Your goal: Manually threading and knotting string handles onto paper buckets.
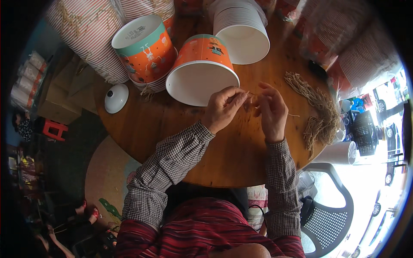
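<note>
Above the middle of the round wooden table [206, 163], my hands are close together at chest height. My left hand [223, 109] pinches a thin piece of tan twine between thumb and fingertips. Close by, my right hand [272, 111] has its fingers curled around the same twine, and a loose end sticks out to its right. Just beyond my left hand, an orange paper bucket [202, 55] lies on its side, its white mouth facing me. On the right of the table rests a bundle of tan twine [320, 114].
At the left stand an upturned orange bucket [148, 53] on a stack, tall striped bucket stacks [88, 38] and a white lid with a black knob [116, 98]. White nested buckets [241, 36] lie behind. Plastic-wrapped stacks [361, 64] fill the far right; a grey chair [331, 215] is at lower right.
</note>
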The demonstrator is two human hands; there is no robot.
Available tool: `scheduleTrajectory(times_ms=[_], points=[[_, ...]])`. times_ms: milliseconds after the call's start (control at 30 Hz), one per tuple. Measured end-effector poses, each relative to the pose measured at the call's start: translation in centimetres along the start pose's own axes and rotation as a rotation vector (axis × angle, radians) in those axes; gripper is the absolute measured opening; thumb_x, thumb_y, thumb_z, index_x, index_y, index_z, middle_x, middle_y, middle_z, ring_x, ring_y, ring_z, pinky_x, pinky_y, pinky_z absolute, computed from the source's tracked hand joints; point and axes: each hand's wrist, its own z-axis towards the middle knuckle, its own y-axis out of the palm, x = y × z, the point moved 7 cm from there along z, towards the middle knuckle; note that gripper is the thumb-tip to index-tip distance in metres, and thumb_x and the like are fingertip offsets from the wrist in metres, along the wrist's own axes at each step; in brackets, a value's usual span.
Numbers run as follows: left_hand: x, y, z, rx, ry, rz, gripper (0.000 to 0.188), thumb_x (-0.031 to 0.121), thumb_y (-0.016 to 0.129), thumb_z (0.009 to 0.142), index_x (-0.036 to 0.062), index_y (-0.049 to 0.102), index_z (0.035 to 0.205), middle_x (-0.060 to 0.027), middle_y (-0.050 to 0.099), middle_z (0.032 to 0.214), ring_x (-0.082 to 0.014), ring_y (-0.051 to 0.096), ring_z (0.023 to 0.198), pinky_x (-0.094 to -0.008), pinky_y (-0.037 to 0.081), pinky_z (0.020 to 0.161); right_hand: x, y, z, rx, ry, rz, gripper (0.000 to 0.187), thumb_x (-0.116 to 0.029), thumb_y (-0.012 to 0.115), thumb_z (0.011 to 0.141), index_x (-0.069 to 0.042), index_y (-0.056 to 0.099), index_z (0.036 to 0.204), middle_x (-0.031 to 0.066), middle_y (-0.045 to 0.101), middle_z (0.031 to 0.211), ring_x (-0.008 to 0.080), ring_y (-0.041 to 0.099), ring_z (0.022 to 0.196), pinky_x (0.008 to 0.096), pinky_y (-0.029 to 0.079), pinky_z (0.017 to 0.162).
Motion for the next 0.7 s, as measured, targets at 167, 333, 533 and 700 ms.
scheduleTrajectory(times_ms=[167, 333, 533, 700], points=[[0.1, 0.2, 0.0, -0.003, 0.024, -0.039, 0.020, 0.015, 0.054, 0.095, -0.0037, 0.061, 0.094, -0.0046, 0.064, 0.079, -0.0081, 0.060, 0.072, -0.0220, 0.049, 0.063, 2.3, 1.7, -0.2, -0.120, 0.263, 0.320, 0.006, -0.006, 0.046, 0.096, -0.001, 0.048, 0.098, 0.0061, 0.060, 0.080, 0.0108, 0.059, 0.060, 0.0238, 0.049, 0.049], [0.3, 0.2, 0.0, -0.009, -0.027, -0.047, 0.021, 0.016, 0.054, 0.095, -0.0039, 0.061, 0.093, -0.0040, 0.063, 0.076, -0.0083, 0.058, 0.067, -0.0223, 0.048, 0.062, 2.1, 1.5, -0.2, -0.112, 0.205, 0.131, 0.007, -0.009, 0.045, 0.097, -0.003, 0.047, 0.095, 0.0028, 0.055, 0.063, 0.0073, 0.052, 0.052, 0.0215, 0.043, 0.045], [-2.0, 0.4, -0.3, 0.030, -0.402, -0.651, 0.019, 0.018, 0.058, 0.092, 0.0007, 0.064, 0.096, -0.0024, 0.062, 0.075, -0.0078, 0.053, 0.064, -0.0226, 0.043, 0.059, 1.3, 1.1, -0.4, -0.043, 0.161, -0.019, 0.007, -0.009, 0.047, 0.096, -0.003, 0.049, 0.093, 0.0033, 0.056, 0.063, 0.0064, 0.051, 0.051, 0.0226, 0.042, 0.045], [-2.2, 0.7, -0.3, -0.047, -0.372, -0.606, 0.020, 0.017, 0.059, 0.092, 0.0003, 0.065, 0.100, -0.0009, 0.062, 0.080, -0.0083, 0.054, 0.071, -0.0225, 0.044, 0.063, 0.1, 1.0, -0.9, -0.057, 0.036, -0.129, 0.007, -0.008, 0.047, 0.096, -0.004, 0.053, 0.095, 0.0033, 0.058, 0.066, 0.0062, 0.053, 0.053, 0.0225, 0.044, 0.048]])
